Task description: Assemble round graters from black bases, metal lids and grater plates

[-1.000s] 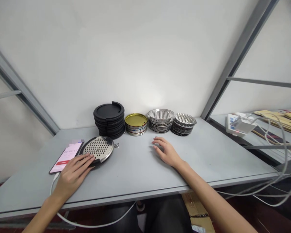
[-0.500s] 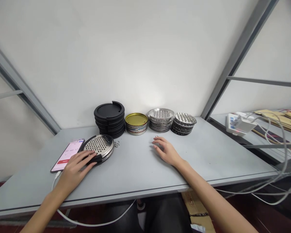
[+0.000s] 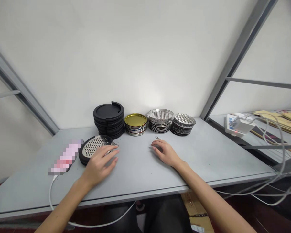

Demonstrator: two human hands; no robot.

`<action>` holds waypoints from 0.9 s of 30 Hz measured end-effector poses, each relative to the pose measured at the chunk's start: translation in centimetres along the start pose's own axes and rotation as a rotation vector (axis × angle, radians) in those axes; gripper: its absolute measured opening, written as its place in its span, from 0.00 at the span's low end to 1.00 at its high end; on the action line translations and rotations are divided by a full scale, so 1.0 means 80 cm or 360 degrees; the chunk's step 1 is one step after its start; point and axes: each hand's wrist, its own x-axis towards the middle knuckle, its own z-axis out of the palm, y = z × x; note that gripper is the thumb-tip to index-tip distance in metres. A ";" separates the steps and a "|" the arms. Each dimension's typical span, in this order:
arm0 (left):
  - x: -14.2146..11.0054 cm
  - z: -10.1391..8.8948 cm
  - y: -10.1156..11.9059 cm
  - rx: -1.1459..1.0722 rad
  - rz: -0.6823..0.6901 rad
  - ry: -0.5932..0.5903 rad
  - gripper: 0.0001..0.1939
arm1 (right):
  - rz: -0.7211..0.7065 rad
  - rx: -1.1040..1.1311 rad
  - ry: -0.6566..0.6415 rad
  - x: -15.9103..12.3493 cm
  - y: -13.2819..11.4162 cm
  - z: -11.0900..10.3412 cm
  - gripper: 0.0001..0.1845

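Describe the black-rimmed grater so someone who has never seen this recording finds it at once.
On the grey table, find the stack of black discs. In front of it lies the round black-rimmed grater, partly hidden by the left hand. Its perforated silver face with black edging sets it apart from the plain black discs and the gold-topped stack.

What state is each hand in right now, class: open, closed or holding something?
Left hand: open, nothing visibly held, at the round grater; contact unclear.
Right hand: open, fingers loosely bent, nothing visibly held, near the metal clip.
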 end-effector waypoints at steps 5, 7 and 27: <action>0.057 0.065 0.019 -0.0256 -0.0092 -0.0395 0.15 | 0.0004 -0.0013 0.0001 -0.001 0.001 0.001 0.11; 0.064 0.090 0.019 -0.0297 -0.0192 -0.0525 0.19 | -0.0001 -0.0008 0.0000 -0.001 0.002 0.001 0.11; 0.041 0.121 0.014 -0.0416 -0.0323 -0.0698 0.24 | -0.0023 -0.0048 -0.0084 -0.001 -0.004 0.001 0.11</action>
